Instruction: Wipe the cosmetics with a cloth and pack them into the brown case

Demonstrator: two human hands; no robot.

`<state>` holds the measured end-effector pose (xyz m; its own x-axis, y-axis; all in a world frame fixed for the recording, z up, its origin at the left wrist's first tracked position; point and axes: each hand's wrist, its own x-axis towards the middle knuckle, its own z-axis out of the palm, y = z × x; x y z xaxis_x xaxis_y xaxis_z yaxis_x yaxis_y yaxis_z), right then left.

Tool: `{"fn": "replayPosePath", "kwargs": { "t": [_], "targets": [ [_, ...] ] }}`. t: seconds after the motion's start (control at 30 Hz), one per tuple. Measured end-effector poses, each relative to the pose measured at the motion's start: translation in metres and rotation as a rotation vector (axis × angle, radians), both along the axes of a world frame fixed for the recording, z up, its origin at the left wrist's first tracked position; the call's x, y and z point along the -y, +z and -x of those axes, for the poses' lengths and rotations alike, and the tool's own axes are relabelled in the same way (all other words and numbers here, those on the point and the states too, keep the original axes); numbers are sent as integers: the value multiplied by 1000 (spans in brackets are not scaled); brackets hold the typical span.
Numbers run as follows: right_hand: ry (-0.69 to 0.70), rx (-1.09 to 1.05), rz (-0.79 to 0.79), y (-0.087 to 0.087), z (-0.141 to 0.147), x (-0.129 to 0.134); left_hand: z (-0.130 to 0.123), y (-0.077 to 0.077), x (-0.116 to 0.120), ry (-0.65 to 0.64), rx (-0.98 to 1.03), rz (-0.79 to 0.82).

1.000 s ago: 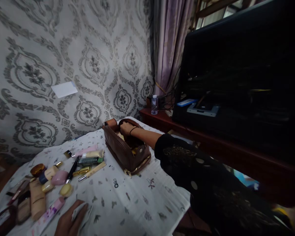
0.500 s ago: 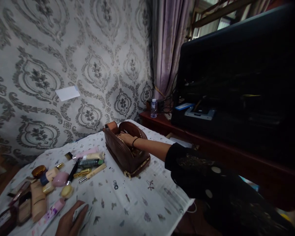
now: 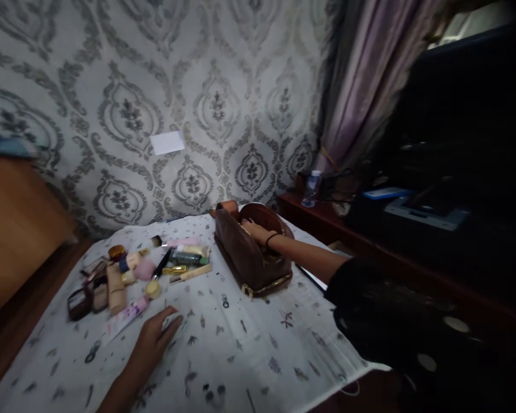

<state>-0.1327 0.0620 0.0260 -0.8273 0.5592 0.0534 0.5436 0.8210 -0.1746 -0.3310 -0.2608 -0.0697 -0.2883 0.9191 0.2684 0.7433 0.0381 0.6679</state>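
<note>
A brown cosmetic bag (image 3: 249, 261) stands unzipped on the patterned white sheet. My right hand (image 3: 254, 230) reaches into its opening, and the bag's wall hides the fingers. Low in the view, my left hand (image 3: 158, 331) rests on the sheet with thumb and fingers closed around a crumpled pale cloth (image 3: 171, 324). Left of the bag lie a purple-and-white tube (image 3: 126, 317), a beige foundation tube (image 3: 116, 288), a pink makeup sponge (image 3: 145, 269), a dark green tube (image 3: 187, 257), a black pen-like stick (image 3: 161, 264), a gold tube (image 3: 174, 269) and other cosmetics.
Behind the sheet rises a patterned wall with a white card (image 3: 167, 143). A plastic bottle (image 3: 312, 189) stands on the red-brown cabinet (image 3: 296, 207) beside a large dark screen (image 3: 468, 137). At the left is an orange-brown wooden panel (image 3: 19, 229).
The view has turned left, so the bag and cosmetics appear farther right. My right hand is still in the bag. My left hand still pinches the pale cloth.
</note>
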Motion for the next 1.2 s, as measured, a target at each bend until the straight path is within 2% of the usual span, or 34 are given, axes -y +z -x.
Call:
{"fn": "replayPosePath", "kwargs": {
  "t": [0.1, 0.27, 0.33, 0.4, 0.47, 0.53, 0.63, 0.73, 0.83, 0.93, 1.0, 1.03, 1.13, 1.2],
  "targets": [
    [-20, 15, -3, 7, -2, 0, 0, 2, 2, -23, -23, 24],
    [-45, 13, -24, 31, -6, 1, 1, -7, 4, -43, -88, -7],
    [-105, -68, -90, 41, -5, 7, 0, -10, 5, -54, -116, -15],
    [-183, -280, -222, 49, -3, 20, 0, -10, 5, -73, -142, -17],
    [-116, -521, -332, 52, 1, 42, 0, -9, 6, -91, -165, -24],
    [64, -651, -331, 48, 7, 68, 0, -7, 7, -102, -181, -28],
    [289, -612, -195, 24, 22, 108, -1, -4, 7, -101, -195, -21],
    [419, -441, -33, -22, 42, 136, -3, -3, 8, -67, -134, -16],
    [379, -391, 144, -71, 60, 152, -3, 1, 7, 26, -31, -42],
    [329, -415, 278, -103, 67, 165, 15, 15, 8, 179, -32, -58],
    [299, -453, 316, -113, 66, 171, 43, 34, 10, 329, -101, -18],
    [287, -475, 329, -115, 65, 173, 62, 45, 12, 440, -157, 51],
    [263, -532, 372, -117, 60, 176, 132, 77, 17, 623, -215, 92],
    [252, -547, 405, -117, 58, 176, 176, 90, 20, 752, -245, 156]
  ]
}}
